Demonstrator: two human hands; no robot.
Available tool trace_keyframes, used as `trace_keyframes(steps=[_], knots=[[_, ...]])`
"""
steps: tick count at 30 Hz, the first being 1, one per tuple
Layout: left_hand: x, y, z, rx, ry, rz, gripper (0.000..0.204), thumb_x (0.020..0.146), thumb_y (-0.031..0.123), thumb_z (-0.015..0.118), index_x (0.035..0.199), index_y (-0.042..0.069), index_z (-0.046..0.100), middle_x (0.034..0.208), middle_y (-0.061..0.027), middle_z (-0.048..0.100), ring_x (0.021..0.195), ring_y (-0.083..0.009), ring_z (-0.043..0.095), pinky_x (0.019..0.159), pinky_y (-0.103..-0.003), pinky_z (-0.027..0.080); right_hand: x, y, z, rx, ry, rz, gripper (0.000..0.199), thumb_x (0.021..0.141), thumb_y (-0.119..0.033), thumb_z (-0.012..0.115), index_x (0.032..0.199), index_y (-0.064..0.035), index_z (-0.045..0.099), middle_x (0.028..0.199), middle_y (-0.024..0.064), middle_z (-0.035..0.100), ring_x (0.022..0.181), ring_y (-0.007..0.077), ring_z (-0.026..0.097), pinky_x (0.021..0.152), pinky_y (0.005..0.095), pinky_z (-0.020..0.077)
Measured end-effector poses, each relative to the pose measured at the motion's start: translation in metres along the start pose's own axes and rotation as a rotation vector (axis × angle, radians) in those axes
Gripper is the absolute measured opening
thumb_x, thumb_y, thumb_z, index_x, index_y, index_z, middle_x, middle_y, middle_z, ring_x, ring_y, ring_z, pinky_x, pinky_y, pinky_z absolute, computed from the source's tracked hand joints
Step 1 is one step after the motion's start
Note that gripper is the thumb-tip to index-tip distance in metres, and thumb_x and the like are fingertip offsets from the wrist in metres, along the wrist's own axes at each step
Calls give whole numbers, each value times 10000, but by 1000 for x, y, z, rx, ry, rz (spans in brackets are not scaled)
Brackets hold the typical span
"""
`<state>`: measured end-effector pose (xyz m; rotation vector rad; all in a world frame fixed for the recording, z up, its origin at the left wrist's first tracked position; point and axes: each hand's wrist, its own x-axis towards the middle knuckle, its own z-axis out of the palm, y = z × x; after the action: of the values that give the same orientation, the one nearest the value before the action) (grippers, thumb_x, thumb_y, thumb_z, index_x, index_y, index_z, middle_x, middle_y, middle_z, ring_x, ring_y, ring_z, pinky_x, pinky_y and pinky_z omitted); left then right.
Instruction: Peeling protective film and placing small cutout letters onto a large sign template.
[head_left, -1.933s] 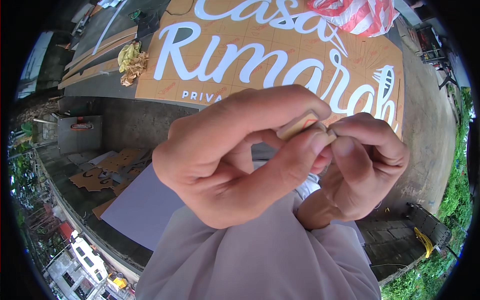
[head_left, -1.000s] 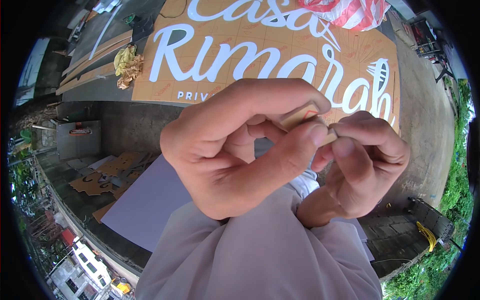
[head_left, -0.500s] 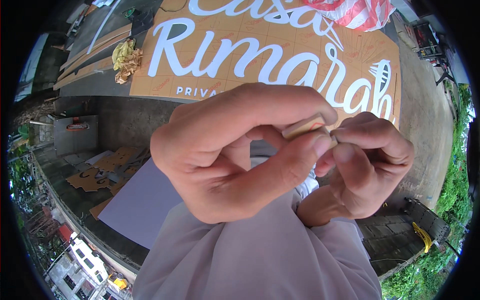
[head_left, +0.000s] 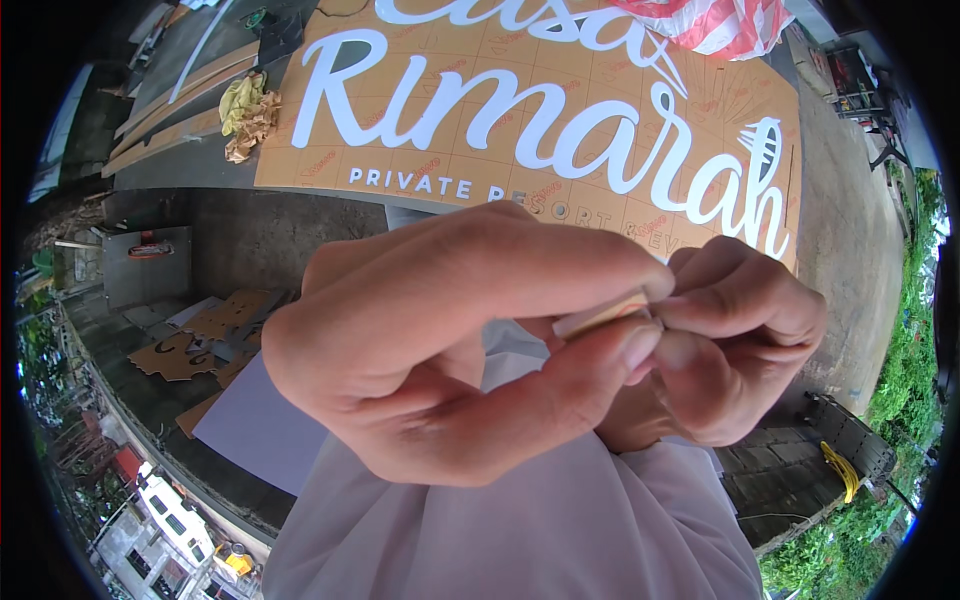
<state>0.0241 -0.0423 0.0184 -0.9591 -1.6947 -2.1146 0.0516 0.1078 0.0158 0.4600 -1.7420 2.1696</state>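
Between the thumb and forefinger of my left hand [head_left: 430,345] is a small flat piece [head_left: 600,315], tan-faced with a pale edge and a bit of red marking. My right hand [head_left: 745,335] pinches at its right end, thumb and forefinger pressed together against the left fingertips. Most of the piece is hidden by the fingers, and whether the right hand grips the piece itself or a layer on it cannot be made out. Beyond both hands lies a large brown-paper-faced sign board [head_left: 450,100] with white cut-out lettering; some small letters in its lowest row are bare outlines.
Crumpled yellow and brown paper [head_left: 248,115] lies left of the board, near wooden strips [head_left: 180,110]. A red-and-white plastic bag [head_left: 715,25] rests at its far right. Lower left are cardboard offcuts [head_left: 215,335] and a white sheet [head_left: 260,430]. Yellow cord [head_left: 842,472] hangs lower right.
My left hand has shifted slightly left and down, and the small piece has tilted, showing less of its face. The right fingers have closed in nearer to the left fingertips.
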Motion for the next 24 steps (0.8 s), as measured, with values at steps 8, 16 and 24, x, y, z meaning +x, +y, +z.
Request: trace_keyframes(steps=[8, 16, 24], knots=[[-2, 2, -1, 33, -12, -6, 231, 666, -128, 585, 884, -148, 515, 655, -173, 570, 510, -108, 546, 466, -169, 422, 0, 1, 4, -53, 15, -32, 109, 608, 126, 489, 662, 50, 545, 605, 122, 526, 461, 98, 449, 419, 186, 337], [-2, 4, 5, -9, 62, -163, 193, 723, -92, 571, 905, -110, 507, 693, -166, 589, 507, -110, 550, 464, -185, 440, -1, 2, 10, 14, 88, 6, 102, 659, 77, 483, 731, 82, 556, 637, 142, 530, 486, 115, 467, 430, 198, 376], [0, -15, 24, -93, 241, 22, 155, 768, -35, 567, 893, -87, 490, 702, -174, 604, 552, -132, 567, 504, -194, 453, -1, 11, 10, 389, 59, 56, 181, 773, -73, 566, 921, 31, 563, 842, 110, 526, 776, 174, 496, 746, 292, 428]])
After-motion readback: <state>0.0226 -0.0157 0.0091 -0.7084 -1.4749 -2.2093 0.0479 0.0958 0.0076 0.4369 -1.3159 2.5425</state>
